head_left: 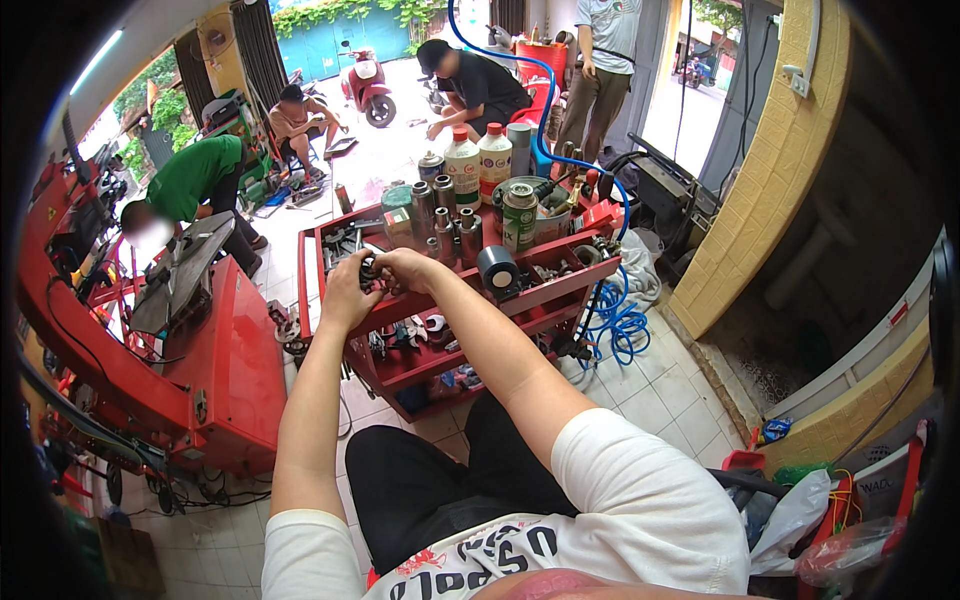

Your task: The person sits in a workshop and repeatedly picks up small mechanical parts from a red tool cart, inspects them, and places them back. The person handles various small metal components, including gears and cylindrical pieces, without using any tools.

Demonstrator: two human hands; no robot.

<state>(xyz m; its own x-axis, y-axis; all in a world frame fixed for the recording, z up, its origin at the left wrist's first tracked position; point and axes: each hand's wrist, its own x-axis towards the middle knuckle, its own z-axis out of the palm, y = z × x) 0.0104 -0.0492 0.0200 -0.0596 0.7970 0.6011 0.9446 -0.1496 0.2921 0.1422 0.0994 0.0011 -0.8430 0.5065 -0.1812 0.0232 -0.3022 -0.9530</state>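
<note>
My left hand [347, 291] and my right hand [409, 270] meet over the near left edge of a red tool cart [400, 312]. Fingers of both close around a small dark metal part [369, 268], mostly hidden, whose kind I cannot make out. Loose metal tools [345, 240] lie in the cart's top tray just beyond my left hand. Upright metal sockets [444, 192] stand past my right hand. A black-ended cylinder [497, 270] lies near my right forearm.
White bottles with red caps [462, 165] and a green spray can [519, 217] crowd the cart top. A blue hose [622, 325] coils on the tiles at right. Red machinery [235, 370] stands left. A person in green [195, 170] bends beyond it; others are farther back.
</note>
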